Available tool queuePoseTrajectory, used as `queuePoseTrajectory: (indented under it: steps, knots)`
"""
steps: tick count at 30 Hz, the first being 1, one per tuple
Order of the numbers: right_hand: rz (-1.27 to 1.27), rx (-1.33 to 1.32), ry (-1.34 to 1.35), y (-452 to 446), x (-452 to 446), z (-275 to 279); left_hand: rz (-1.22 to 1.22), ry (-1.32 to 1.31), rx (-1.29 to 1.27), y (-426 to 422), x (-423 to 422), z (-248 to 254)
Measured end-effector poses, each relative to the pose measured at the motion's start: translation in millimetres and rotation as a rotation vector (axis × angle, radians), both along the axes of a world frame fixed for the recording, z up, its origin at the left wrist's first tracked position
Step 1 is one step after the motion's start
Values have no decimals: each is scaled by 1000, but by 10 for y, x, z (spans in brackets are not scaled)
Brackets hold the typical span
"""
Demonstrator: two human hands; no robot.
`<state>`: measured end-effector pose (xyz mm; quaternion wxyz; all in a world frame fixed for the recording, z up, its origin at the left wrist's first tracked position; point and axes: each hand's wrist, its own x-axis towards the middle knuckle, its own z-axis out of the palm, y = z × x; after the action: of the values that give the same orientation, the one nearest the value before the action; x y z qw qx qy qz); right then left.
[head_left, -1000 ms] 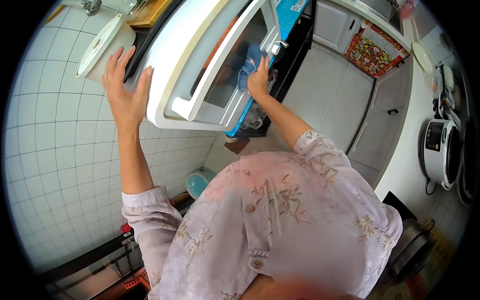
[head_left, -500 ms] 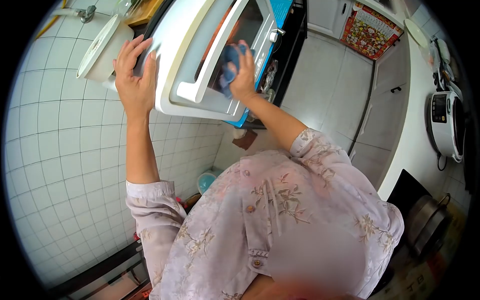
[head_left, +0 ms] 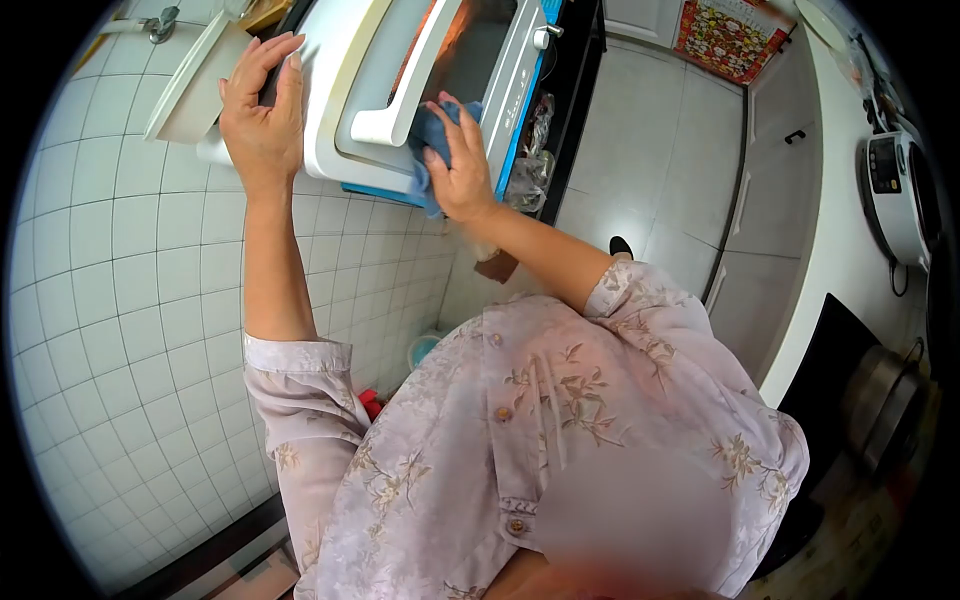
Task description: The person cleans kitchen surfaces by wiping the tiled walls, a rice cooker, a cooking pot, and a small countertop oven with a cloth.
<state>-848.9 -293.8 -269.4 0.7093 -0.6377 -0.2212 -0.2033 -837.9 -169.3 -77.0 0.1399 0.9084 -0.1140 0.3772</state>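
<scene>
A white countertop oven (head_left: 340, 90) with a glass door (head_left: 470, 60) and a white door handle (head_left: 385, 125) fills the top middle of the head view. My left hand (head_left: 262, 120) rests against the oven's upper left side, its fingers stretched out and holding nothing. In my right hand (head_left: 462, 170) is a blue cloth (head_left: 430, 135), bunched under the fingers and pressed on the door's lower corner, just beside the end of the handle. Part of the cloth hangs past the oven's edge. My palm and fingers hide some of it.
Left of the oven stands a white lidded tub (head_left: 195, 95) by the tiled wall (head_left: 130, 240). Clear plastic packaging (head_left: 530, 180) lies on the black rack beside the oven. A white counter (head_left: 800, 330) on the right carries a rice cooker (head_left: 895, 180).
My right hand and the cloth have moved down and left, from the glass toward the door's lower corner. The oven sits slightly higher in view; my left hand stays against it.
</scene>
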Motion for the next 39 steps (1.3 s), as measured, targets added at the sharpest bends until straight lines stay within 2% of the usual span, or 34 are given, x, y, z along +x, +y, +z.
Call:
queuePoseTrajectory:
  steps: [1, 3, 7, 8, 11, 14, 16, 19, 23, 25, 28, 29, 31, 33, 34, 36, 37, 39]
  knots:
    - [-9, 2, -3, 3, 3, -123, 21, 0, 1, -9, -3, 1]
    - [-36, -75, 170, 24, -14, -457, 7, -7, 9, 10, 5, -1]
    - [-156, -88, 458, 108, -161, -1363, -38, -8, -38, -13, 13, -1]
    - [-159, -86, 457, 107, -207, -1553, -42, -8, -37, -16, 7, -6]
    - [-73, -90, 599, 124, -214, -1740, 1, -7, 5, -23, 9, 6]
    - [-150, -89, 583, 187, -167, -1668, 9, 11, 8, -9, 9, 1]
    - [-193, -31, 431, 179, 19, -1590, 12, 15, -39, -7, 8, -2]
    - [-237, -2, 433, 136, 417, -1455, -4, -3, -56, -16, 4, -11]
    - [-329, -46, 472, 74, 1241, -1381, 39, 4, -45, -50, -25, 2]
    - [-341, -49, 597, 48, 1622, -1340, 56, 32, -50, -77, -45, 27]
    - [-291, -106, 709, -12, 1795, -1297, 64, 41, -45, -71, -57, 32]
    - [-283, -163, 788, -28, 1781, -1281, 67, 45, -47, -80, -61, 35]
    - [-225, -145, 677, 4, 1560, -1482, 89, 35, -59, -98, -58, 39]
    - [-168, -101, 726, 23, 1075, -1523, 72, 32, -70, -90, -50, 32]
    - [-198, -150, 645, 41, 794, -1566, 51, 26, -76, -84, -51, 27]
    - [-47, -230, 688, 32, 322, -1540, 46, 20, -110, -77, -47, 17]
    - [-67, -313, 614, 58, 70, -1588, 35, 10, -137, -74, -52, 14]
    - [42, -234, 664, 48, -220, -1552, 57, 12, -132, -63, -52, 14]
